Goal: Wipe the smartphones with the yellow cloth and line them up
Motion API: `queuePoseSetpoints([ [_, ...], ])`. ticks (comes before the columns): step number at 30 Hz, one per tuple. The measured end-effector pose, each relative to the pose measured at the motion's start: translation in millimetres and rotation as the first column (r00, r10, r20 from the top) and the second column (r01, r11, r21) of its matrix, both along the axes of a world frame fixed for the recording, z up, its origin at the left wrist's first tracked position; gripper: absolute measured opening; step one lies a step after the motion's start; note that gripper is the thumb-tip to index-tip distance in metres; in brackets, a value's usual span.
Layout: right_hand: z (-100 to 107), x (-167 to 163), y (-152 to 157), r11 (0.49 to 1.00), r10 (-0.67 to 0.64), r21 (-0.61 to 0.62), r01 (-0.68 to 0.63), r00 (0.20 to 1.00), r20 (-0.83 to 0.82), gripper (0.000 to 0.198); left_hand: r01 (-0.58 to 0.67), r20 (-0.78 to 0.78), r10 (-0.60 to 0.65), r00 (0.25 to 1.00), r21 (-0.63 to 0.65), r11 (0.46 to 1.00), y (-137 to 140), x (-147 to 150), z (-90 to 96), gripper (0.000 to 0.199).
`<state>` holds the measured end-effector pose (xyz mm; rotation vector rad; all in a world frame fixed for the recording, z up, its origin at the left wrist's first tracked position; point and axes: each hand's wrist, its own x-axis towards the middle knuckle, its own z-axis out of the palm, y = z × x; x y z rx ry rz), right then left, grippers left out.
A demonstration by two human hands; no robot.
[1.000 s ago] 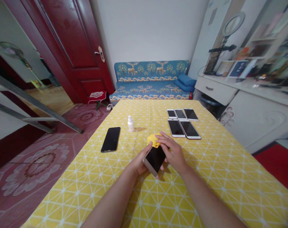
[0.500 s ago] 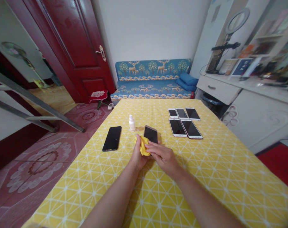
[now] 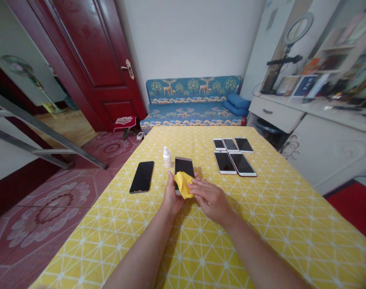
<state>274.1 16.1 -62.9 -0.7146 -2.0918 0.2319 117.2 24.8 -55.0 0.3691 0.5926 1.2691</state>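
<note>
My left hand [image 3: 172,197] is closed around the lower left side of a smartphone [image 3: 184,164] with a dark screen and a gold-toned frame. In my right hand [image 3: 209,197] is a crumpled yellow cloth [image 3: 184,184], pressed against the lower part of that screen. The cloth covers much of the phone's lower half, and the fingers beneath the phone are mostly hidden. Just beyond, a small white bottle [image 3: 167,158] stands upright. A black smartphone [image 3: 142,177] lies flat to the left of my hands.
Several white-framed smartphones [image 3: 243,163] lie grouped in two rows on the right of the table, which has a yellow patterned tablecloth [image 3: 201,257]. Past the far edge stands a blue sofa [image 3: 189,108]. A white cabinet [image 3: 324,140] is at the right, a metal ladder [image 3: 56,151] at the left.
The phone has shifted left and now stands more upright in my left hand. The cloth, bunched by my left thumb before, now spreads over the lower screen under my right fingers.
</note>
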Motion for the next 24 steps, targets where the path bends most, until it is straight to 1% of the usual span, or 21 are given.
queuePoseSetpoints([
  [3, 0.4, -5.9, -2.2, 0.996, 0.083, 0.016, -0.083, 0.997, 0.005, 0.033, 0.074, -0.026, -0.074, 0.997, -0.026, 0.997, -2.4, 3.6, 1.8, 0.071],
  [6, -0.2, -7.6, 0.7, 0.998, 0.068, -0.001, -0.068, 0.998, 0.0, 0.038, 0.113, -0.039, -0.114, 0.993, -0.027, 0.993, -4.7, 5.9, 0.8, 0.067],
  [9, -0.2, -3.7, 6.4, 1.0, -0.016, -0.015, 0.016, 1.0, 0.004, 0.044, 0.141, -0.062, -0.142, 0.988, -0.01, 0.99, -6.6, 8.0, -3.3, 0.058],
  [14, 2.9, 5.6, 11.7, 0.983, -0.185, -0.001, 0.185, 0.983, -0.017, 0.045, 0.297, -0.112, -0.294, 0.949, 0.003, 0.955, -11.1, 10.9, -3.9, 0.055],
  [17, 3.3, 10.5, 14.3, 0.954, -0.297, 0.022, 0.298, 0.954, -0.031, 0.043, 0.357, -0.148, -0.352, 0.924, 0.007, 0.934, -13.6, 9.8, -1.2, 0.056],
  [20, 1.7, 15.3, 18.1, 0.905, -0.422, 0.038, 0.423, 0.906, -0.04, 0.038, 0.405, -0.169, -0.397, 0.902, 0.008, 0.915, -14.4, 7.6, -1.1, 0.056],
  [22, 0.4, 17.8, 20.0, 0.885, -0.463, 0.032, 0.464, 0.885, -0.046, 0.034, 0.417, -0.15, -0.41, 0.9, 0.018, 0.909, -14.0, 6.6, -2.3, 0.055],
  [24, -1.1, 18.6, 20.5, 0.884, -0.466, 0.01, 0.467, 0.883, -0.051, 0.031, 0.406, -0.121, -0.401, 0.908, 0.019, 0.914, -13.1, 6.1, -3.4, 0.054],
])
